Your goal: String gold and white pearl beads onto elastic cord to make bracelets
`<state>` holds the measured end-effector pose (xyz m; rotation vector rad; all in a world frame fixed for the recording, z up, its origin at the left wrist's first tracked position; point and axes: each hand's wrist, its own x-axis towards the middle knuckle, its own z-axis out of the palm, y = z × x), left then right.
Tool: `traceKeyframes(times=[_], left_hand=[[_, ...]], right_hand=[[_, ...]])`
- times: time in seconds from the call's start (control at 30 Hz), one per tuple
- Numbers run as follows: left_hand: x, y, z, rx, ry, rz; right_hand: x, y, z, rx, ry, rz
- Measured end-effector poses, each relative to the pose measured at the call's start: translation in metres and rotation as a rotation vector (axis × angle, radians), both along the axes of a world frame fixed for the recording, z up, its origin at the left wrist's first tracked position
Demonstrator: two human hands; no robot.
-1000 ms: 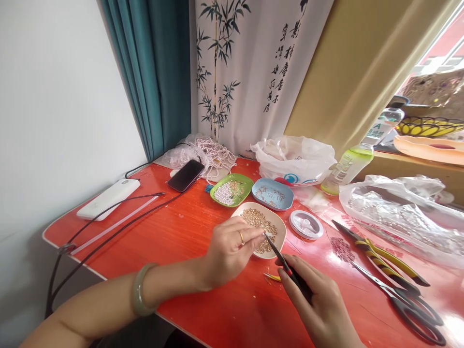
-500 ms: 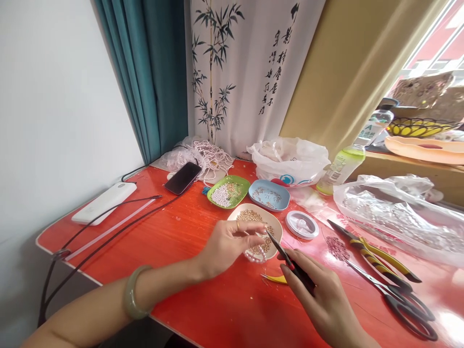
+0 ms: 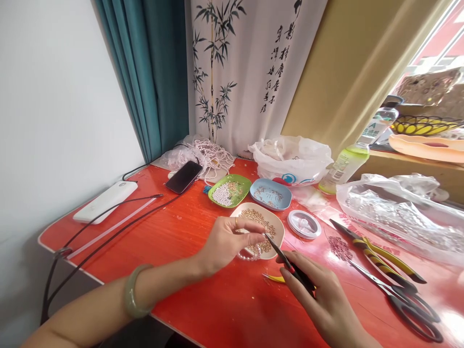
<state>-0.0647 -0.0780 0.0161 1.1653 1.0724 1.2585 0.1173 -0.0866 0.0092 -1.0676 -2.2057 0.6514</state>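
Thumb and index finger of my left hand (image 3: 224, 244) pinch one end of a pearl bead strand (image 3: 249, 255), which hangs in a loop below them. My right hand (image 3: 315, 285) is wrapped round the dark handles of a pair of pliers (image 3: 281, 253). The pliers' narrow tip meets the left fingertips; what exactly it grips there is too small to make out. Under the left fingers lies a cream dish (image 3: 281, 232) of gold beads (image 3: 259, 217). Yellow-handled tweezers (image 3: 274, 278) rest on the red table, partly hidden by the right hand.
Behind stand a green dish (image 3: 247, 182) of beads and a blue dish (image 3: 289, 193) of small metal pieces. Right of them are a round white spool (image 3: 304, 224), yellow-black pliers (image 3: 377, 256), scissors (image 3: 402, 295) and a plastic bag (image 3: 398, 217). A phone (image 3: 184, 177) and white power bank (image 3: 105, 202) lie left.
The bead strand has swung a little to the left under my left fingers. The pliers' tip is now closer against those fingertips. The whole view has shifted slightly.
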Motion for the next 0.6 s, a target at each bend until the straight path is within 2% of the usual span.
traceKeyframes(times=[0.3, 0.6], left_hand=[[-0.0013, 0.0020, -0.0001, 0.046, 0.045, 0.014], [-0.0005, 0.0019, -0.0003, 0.127, 0.075, 0.020]], right_hand=[[0.0035, 0.0031, 0.0016, 0.141, -0.074, -0.056], [0.0034, 0.0029, 0.0039, 0.114, -0.088, -0.049]])
